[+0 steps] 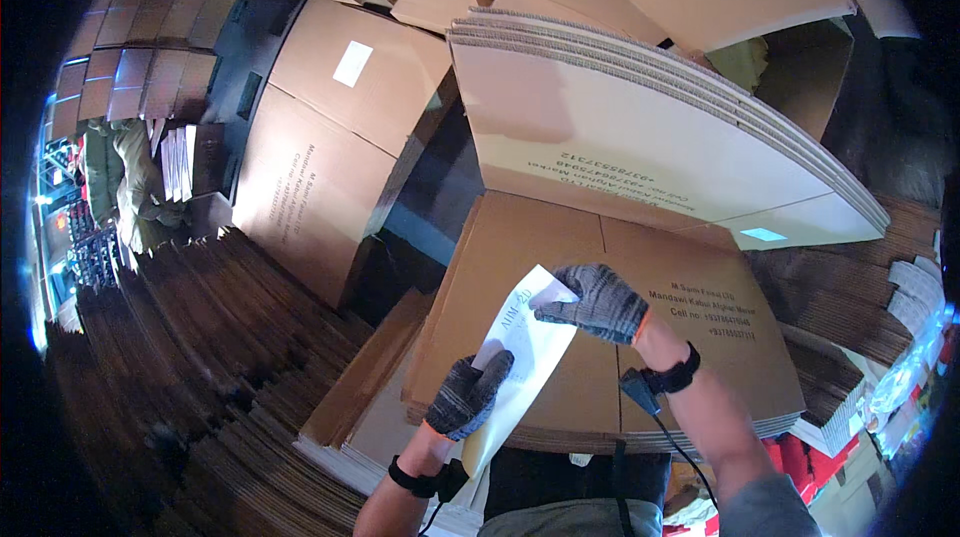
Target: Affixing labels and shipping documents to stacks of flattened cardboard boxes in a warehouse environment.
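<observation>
A long white printed sheet of paper slants between my hands, above a stack of flat brown cardboard cartons. My left hand, in a dark grey knitted glove, pinches the sheet's left edge with the thumb on top. In a matching glove, my right hand grips the upper right edge near the top end. The fingers behind the paper are hidden. Beyond my hands, several flattened cartons stand tilted up at the back of the stack, with a small pale label on the front one.
Many folded cartons are packed on edge at the left. A large brown carton with a white label stands beyond them. At the right lie more cardboard and clear plastic wrap. Cables hang from the dark bands on both wrists.
</observation>
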`<state>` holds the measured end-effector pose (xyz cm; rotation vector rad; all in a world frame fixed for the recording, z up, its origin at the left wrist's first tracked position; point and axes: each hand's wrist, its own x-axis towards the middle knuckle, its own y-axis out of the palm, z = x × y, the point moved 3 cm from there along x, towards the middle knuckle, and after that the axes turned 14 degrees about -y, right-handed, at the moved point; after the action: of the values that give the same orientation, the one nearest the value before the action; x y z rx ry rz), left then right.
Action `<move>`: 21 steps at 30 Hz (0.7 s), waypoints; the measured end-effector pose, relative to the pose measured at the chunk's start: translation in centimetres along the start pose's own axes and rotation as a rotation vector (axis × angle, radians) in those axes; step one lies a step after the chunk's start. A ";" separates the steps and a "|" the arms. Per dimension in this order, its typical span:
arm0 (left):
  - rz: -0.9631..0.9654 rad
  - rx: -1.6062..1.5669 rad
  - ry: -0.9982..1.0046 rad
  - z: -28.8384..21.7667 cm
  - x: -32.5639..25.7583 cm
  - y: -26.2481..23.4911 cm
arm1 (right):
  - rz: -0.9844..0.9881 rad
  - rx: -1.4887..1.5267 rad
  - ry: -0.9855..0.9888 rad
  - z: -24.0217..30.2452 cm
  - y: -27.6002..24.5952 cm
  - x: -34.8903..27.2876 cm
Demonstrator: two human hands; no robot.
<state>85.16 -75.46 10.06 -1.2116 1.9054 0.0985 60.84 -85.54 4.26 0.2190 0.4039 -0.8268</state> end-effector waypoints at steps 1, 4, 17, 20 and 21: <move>0.093 0.109 -0.049 0.9 -0.2 0.1 | -0.130 -0.066 -0.236 -0.9 0.6 0.6; 0.025 -0.026 -0.231 -1.2 0.5 -0.3 | -0.170 0.131 0.014 -5.2 0.4 0.6; 0.301 -0.123 -0.584 11.2 -6.1 -0.5 | -0.642 -0.193 0.785 -40.3 9.5 7.2; 0.343 -0.100 -0.758 10.5 -6.3 -1.2 | -0.546 -0.170 0.895 -37.5 11.0 9.7; 0.300 -0.123 -0.673 10.2 -6.0 -1.1 | -0.499 -0.144 0.877 -35.9 10.0 9.7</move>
<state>93.23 -67.01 8.11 -0.8127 1.4717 0.7014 64.83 -73.09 -31.99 0.3498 1.3774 -1.1614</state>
